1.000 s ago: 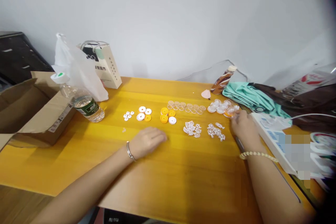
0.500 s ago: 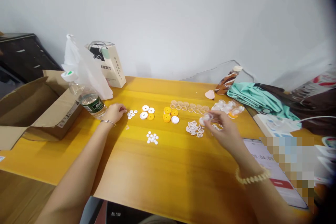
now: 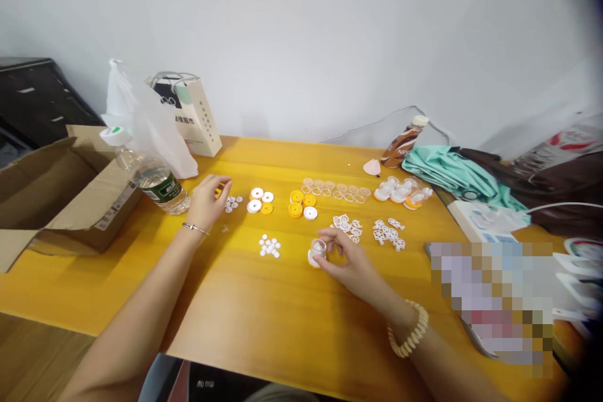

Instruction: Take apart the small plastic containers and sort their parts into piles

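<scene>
"Well, what's changed?"
"The right hand (image 3: 347,257), pinching a clear cup (image 3: 315,247), has reached the white discs' (image 3: 269,249) three o'clock, seemingly centring the work."
"The left hand (image 3: 205,201)?"
"Curled; can't tell if it's pinching."

pale grey wall (image 3: 301,44), glossy wooden table (image 3: 264,339), brown floor (image 3: 38,352)

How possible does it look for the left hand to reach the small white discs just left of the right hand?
Probably yes: only low pieces seem to lie between the left hand and the small white discs.
</scene>
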Motion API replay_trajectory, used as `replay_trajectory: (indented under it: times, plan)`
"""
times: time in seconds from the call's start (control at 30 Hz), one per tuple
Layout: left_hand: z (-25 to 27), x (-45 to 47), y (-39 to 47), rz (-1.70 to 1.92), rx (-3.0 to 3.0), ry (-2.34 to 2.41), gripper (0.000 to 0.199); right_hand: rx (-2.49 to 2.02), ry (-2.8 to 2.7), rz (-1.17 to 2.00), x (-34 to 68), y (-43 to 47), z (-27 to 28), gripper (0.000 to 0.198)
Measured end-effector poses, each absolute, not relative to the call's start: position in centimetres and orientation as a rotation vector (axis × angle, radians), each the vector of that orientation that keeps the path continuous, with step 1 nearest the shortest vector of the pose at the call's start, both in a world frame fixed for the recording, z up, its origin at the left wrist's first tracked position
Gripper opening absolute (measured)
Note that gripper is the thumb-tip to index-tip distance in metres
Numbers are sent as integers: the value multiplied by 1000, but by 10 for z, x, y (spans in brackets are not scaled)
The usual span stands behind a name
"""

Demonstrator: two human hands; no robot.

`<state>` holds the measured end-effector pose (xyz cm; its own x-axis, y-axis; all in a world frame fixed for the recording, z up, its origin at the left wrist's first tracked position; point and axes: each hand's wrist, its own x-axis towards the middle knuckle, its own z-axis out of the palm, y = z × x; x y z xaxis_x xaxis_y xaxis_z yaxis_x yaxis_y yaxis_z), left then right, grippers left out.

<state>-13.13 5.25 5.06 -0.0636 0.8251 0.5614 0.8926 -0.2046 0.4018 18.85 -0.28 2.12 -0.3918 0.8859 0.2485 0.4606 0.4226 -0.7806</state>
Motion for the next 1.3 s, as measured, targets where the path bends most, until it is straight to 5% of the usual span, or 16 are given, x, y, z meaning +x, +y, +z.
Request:
replay_trajectory:
  times: [0.1,0.3,0.5,0.67,1.03,1.2,1.3]
  plan:
    - [58,-91,31,-1253,-2373,-1611,23,-1131,-1893,894,183,-4,16,36]
    - [34,-15,-7,-770,-3008,-1529,54,-1044,-1706,1025,176,-10,14,34]
    - [20,7,-19,-506,-2979,-1644,22,-1069,-1812,956,174,-17,12,29]
    - [15,9,-22,-409,-2937,-1485,25,-1309,-1998,981,179,-18,13,23]
    - [21,2,-24,-487,-3470,-1253,17,-867,-2281,1028,187,-28,37,4]
    - [20,6,-26,-651,-3339,-1425,28,-913,-2197,814,193,-21,39,46]
    - [19,9,-28,-619,-3224,-1494,30,-1136,-2247,758,193,-19,34,27]
